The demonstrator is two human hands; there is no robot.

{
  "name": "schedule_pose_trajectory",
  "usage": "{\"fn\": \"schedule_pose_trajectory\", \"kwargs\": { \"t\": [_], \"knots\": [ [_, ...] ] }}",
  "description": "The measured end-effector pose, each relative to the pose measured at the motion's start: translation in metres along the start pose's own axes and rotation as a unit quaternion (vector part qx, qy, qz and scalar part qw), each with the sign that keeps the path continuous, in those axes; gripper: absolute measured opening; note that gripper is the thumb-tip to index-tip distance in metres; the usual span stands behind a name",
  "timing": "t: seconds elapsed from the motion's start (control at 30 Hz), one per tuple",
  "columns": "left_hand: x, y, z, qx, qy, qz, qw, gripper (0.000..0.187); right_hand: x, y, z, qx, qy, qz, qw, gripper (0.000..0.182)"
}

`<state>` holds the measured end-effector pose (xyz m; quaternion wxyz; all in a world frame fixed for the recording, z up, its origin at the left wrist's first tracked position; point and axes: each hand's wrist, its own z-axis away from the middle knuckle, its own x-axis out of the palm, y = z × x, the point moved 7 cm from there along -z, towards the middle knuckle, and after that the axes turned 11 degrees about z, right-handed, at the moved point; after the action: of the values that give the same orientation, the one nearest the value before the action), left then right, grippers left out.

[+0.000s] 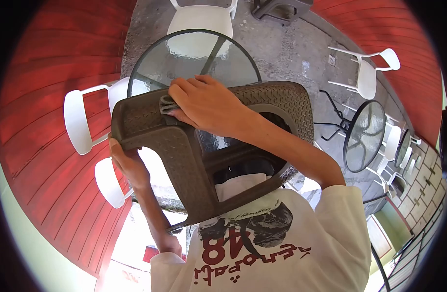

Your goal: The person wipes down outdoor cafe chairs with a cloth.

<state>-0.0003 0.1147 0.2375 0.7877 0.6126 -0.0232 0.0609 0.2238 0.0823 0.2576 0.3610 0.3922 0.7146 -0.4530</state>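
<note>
A brown plastic stool (pixel 177 163) with a woven-pattern surface is tilted up in front of my chest, its legs and frame openings toward me. My left hand (pixel 130 163) grips its left corner, fingers wrapped round the edge and thumb up on the near face. Pinched under the fingers of my right hand (pixel 204 103) is a folded grey cloth (pixel 168 105), pressed on the stool's upper side. My right forearm crosses over the frame. Behind the stool, a round glass table (pixel 189 61) with a dark rim is partly hidden.
White chairs stand around the glass table, one beyond it (pixel 202 18) and others on the left (pixel 79 121). To the right are another chair (pixel 367 78) and a second round glass table (pixel 364 136). Another brown stool (pixel 282 9) sits at the top. Red walls (pixel 53 146) curve along both sides.
</note>
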Motion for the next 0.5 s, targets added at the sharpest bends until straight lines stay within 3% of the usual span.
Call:
{"fn": "schedule_pose_trajectory", "kwargs": {
  "t": [0.1,0.5],
  "knots": [
    [-0.01,0.004,-0.001,0.004,-0.004,-0.033,0.999,0.043,0.003,0.02,0.018,0.038,-0.12,-0.054,0.991,0.033],
    [-0.01,0.01,-0.013,0.013,-0.066,-0.07,0.995,0.051,-0.055,0.139,0.162,0.211,-0.172,0.029,0.962,0.025]
  ]
}}
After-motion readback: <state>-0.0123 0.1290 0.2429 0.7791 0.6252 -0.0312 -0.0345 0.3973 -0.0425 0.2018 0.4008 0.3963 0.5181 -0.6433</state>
